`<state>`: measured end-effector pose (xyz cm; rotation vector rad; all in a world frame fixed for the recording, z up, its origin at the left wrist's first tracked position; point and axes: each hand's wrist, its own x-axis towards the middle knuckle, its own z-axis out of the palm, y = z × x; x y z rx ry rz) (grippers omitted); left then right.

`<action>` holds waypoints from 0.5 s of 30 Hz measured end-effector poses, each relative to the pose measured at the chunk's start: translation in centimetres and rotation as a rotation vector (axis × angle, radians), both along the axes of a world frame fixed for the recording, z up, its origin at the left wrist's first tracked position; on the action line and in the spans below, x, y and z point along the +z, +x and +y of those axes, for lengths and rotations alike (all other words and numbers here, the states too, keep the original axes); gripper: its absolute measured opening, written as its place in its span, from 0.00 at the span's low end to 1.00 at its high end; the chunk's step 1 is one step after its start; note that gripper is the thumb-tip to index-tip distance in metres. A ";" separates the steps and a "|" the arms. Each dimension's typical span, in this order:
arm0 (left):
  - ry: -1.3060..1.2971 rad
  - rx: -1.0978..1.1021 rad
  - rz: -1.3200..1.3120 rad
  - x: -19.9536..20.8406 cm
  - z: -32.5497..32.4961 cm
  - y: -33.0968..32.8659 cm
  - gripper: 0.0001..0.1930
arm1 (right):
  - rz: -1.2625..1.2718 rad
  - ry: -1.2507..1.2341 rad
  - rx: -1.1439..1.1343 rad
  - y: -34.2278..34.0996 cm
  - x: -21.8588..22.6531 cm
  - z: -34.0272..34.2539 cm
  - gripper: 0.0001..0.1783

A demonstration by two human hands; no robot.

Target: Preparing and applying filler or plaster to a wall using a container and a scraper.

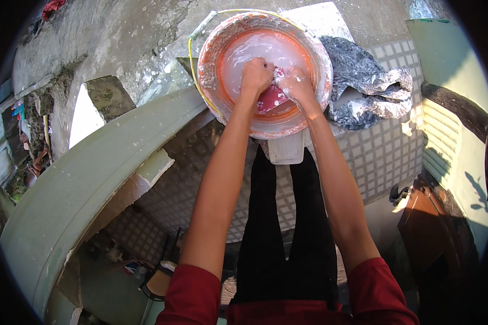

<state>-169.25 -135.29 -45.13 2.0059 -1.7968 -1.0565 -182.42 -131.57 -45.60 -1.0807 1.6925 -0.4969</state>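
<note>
A round orange bucket (207, 59) crusted with white residue holds cloudy, whitish liquid. Over it, both of my hands grip a wet red cloth (270, 99) flecked with white. My left hand (257, 77) is closed in a fist at the cloth's upper left side. Close beside it, my right hand (296, 85), speckled with white, has its fingers bent around the cloth's upper right part. The lower part of the cloth hangs down toward the liquid. The fingertips of both hands are partly hidden by the hands themselves.
The bucket's yellow handle (193, 70) lies along its left rim. Right of the bucket is a crumpled dark, white-smeared sheet (358, 73) on patterned tiles (371, 157). A pale container (286, 149) sits at the near rim. A curved greenish wall edge (100, 151) runs along the left.
</note>
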 end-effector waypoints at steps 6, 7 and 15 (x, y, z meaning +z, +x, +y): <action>0.061 -0.084 0.010 -0.5 -0.2 1.6 0.16 | 0.156 0.078 -0.015 0.8 0.6 -2.2 0.28; 0.053 -0.048 0.007 0.0 0.0 1.5 0.18 | 0.209 0.029 -0.093 1.0 0.2 -2.2 0.28; 0.205 0.611 0.376 2.4 1.9 2.6 0.34 | -0.948 0.124 -0.365 -0.3 -0.4 0.1 0.11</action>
